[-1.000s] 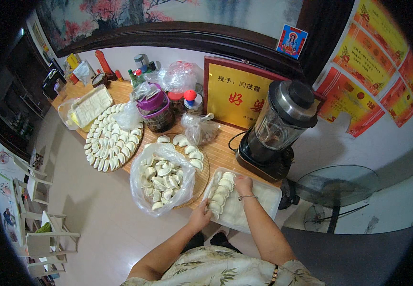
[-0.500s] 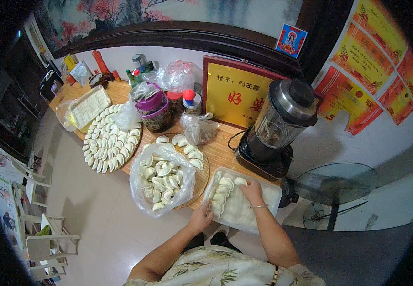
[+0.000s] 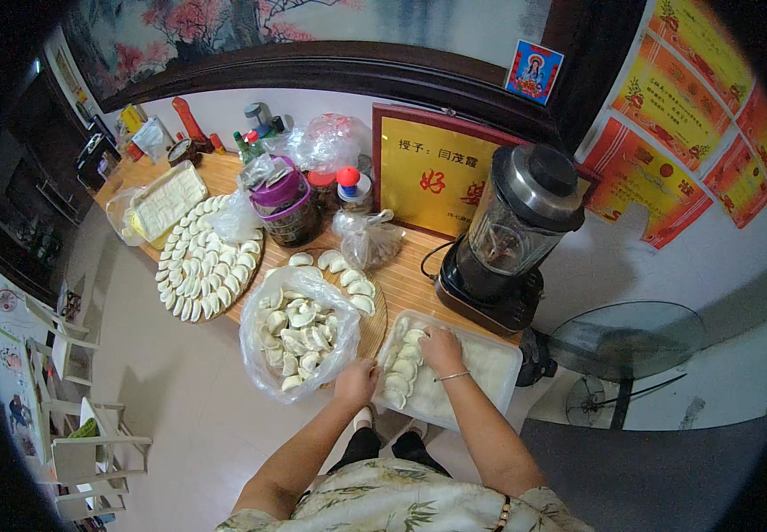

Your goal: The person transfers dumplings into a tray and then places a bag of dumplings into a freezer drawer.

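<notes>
So, biggest change first: the right hand (image 3: 443,352) is now at about 11 o'clock in the tray (image 3: 488,395), right over the far end of the row of dumplings (image 3: 404,358). Half a second back it's further toward 3, fingertips at a dumpling sitting apart from the row. Now I can't pick that one out separately, so my guess is it's being added to the line, with most of the tray's width still unused. Fingers are bent down and bunched; whatever's under them is hidden, so can't tell if there's anything in the grip.

The left hand (image 3: 357,381) has slid off the tray's near corner and is just outside it at 9 o'clock. Fingers look loosely curled, nothing visible in them, but the palm's hidden, so no promises.

Materials, big to small: the table (image 3: 414,266) is warm striped wood with a slight sheen. At 1 o'clock from the tray there's a blender (image 3: 525,239), brushed metal lid over a clear jug. The tray is a shallow, milky, round-cornered rectangle with a pale, faintly rippled bottom. At 9 sits a crinkly see-through plastic bag (image 3: 256,377) heaped with more dumplings. The dumplings themselves: matte, floury half-moons, overlapping like shingles.
</notes>
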The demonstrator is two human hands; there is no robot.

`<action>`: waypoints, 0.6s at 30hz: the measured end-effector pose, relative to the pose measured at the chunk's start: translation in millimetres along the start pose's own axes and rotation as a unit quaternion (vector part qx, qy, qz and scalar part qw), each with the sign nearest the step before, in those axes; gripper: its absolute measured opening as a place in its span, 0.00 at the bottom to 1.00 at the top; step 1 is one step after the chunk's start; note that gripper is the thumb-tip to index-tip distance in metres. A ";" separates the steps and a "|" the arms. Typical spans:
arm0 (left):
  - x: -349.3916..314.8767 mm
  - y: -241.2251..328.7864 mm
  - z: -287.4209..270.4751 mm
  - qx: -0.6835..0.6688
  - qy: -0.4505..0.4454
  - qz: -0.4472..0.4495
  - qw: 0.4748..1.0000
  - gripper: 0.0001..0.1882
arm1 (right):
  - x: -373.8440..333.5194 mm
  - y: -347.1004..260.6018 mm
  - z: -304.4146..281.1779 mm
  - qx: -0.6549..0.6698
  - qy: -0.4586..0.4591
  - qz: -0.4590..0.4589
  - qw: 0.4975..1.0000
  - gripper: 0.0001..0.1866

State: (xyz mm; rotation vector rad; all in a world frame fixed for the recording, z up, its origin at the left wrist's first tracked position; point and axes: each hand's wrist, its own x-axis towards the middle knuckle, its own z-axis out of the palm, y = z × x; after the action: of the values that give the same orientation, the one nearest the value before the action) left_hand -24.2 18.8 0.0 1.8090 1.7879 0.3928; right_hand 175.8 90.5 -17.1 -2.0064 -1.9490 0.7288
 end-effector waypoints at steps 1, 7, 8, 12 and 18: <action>3.0 -2.4 3.4 0.015 -0.027 0.006 1.000 0.11 | 1.7 -1.5 1.2 0.000 -0.008 0.008 1.000 0.16; 3.0 -1.4 13.1 -0.012 0.034 0.020 0.999 0.11 | 4.1 -7.8 -5.5 0.078 -0.069 0.064 0.992 0.17; 2.3 -0.2 13.1 -0.018 0.031 0.018 0.999 0.11 | 2.5 -7.9 -5.4 0.084 -0.063 0.073 0.992 0.17; 1.2 1.6 5.6 -0.044 0.020 0.000 0.999 0.11 | -8.4 25.1 -6.9 0.117 -0.030 0.043 0.992 0.18; -0.7 -0.1 13.2 -0.064 0.047 0.010 0.997 0.11 | -29.3 12.0 -24.5 0.027 -0.042 -0.001 0.999 0.14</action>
State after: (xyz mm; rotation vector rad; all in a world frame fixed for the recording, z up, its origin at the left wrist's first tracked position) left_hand -16.8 15.7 -10.5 1.7460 1.7645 0.5959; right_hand 199.3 64.8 2.7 -1.9724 -1.9554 0.8699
